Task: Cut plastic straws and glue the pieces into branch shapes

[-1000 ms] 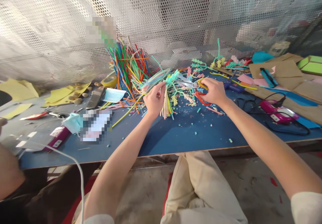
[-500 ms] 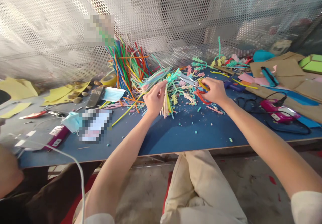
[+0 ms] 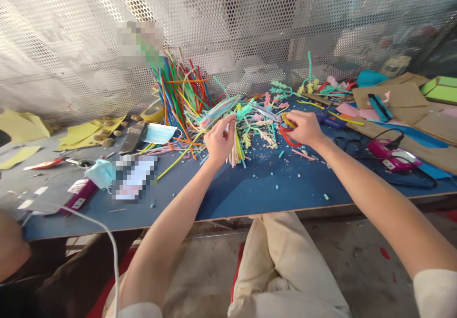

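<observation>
My left hand (image 3: 218, 141) is closed in a pinch on the end of a teal leafy sprig (image 3: 244, 110), with thumb and fingertips together. My right hand (image 3: 306, 126) grips scissors (image 3: 267, 113) with red and yellow handles. Their blades point left, close to the sprig's tip, and appear slightly parted. Whether they touch it I cannot tell. Under and around my hands lie finished-looking sprigs in pale yellow (image 3: 246, 140) and pink, plus a bundle of pale sticks (image 3: 235, 154). Small teal clippings (image 3: 277, 186) dot the blue tabletop (image 3: 246, 199).
A tall heap of coloured stems (image 3: 178, 89) leans against the perforated metal screen (image 3: 228, 23). Left are masks (image 3: 160, 133), a blurred phone (image 3: 135, 177), a white cable (image 3: 107, 232) and a co-worker's arm (image 3: 12, 246). Right are a magenta power strip (image 3: 392, 156) and cardboard (image 3: 392, 92).
My left hand keeps its pinch on the teal sprig, and the scissors stay in my right hand. The blades sit slightly lower and nearer the sprig; the view has shifted a little.
</observation>
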A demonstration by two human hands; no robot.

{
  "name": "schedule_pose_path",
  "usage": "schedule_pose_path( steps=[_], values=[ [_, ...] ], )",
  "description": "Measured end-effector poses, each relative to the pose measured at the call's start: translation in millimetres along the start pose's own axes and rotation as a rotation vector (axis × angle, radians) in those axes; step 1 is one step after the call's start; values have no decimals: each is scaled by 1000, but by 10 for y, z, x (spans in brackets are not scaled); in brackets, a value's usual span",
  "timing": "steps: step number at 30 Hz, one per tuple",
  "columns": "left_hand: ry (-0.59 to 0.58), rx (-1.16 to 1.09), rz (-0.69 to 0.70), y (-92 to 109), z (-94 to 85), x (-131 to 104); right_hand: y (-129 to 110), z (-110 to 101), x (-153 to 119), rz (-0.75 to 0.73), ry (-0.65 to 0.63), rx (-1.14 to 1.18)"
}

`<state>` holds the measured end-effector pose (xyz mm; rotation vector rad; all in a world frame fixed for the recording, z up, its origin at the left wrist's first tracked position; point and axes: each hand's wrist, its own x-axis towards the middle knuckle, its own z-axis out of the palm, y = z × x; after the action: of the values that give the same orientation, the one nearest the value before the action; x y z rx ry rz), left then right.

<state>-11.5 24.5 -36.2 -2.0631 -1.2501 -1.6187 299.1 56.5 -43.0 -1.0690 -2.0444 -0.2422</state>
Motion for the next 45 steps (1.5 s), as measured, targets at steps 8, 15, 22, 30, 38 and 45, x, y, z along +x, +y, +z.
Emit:
schedule_pose_path(
  steps=[8, 15, 22, 30, 38, 45],
  values=[
    [13, 6, 0, 3, -9, 5, 52, 68, -41, -23, 8, 30],
    [-15, -24, -30, -63, -13, -11, 74, 62, -48, 116, 107, 99],
    [-37, -43, 6, -86, -4, -19, 113, 16, -49, 76, 35, 56],
    [-58, -73, 96, -102, -11, -18, 79, -3, -33, 27, 13, 26],
    [-79, -115, 135, -86, -19, -11, 19, -20, -21, -2, 17, 31],
    [-72, -93, 107, -92, -7, -23, 28, -44, -12, 29, -21, 38]
  ],
)
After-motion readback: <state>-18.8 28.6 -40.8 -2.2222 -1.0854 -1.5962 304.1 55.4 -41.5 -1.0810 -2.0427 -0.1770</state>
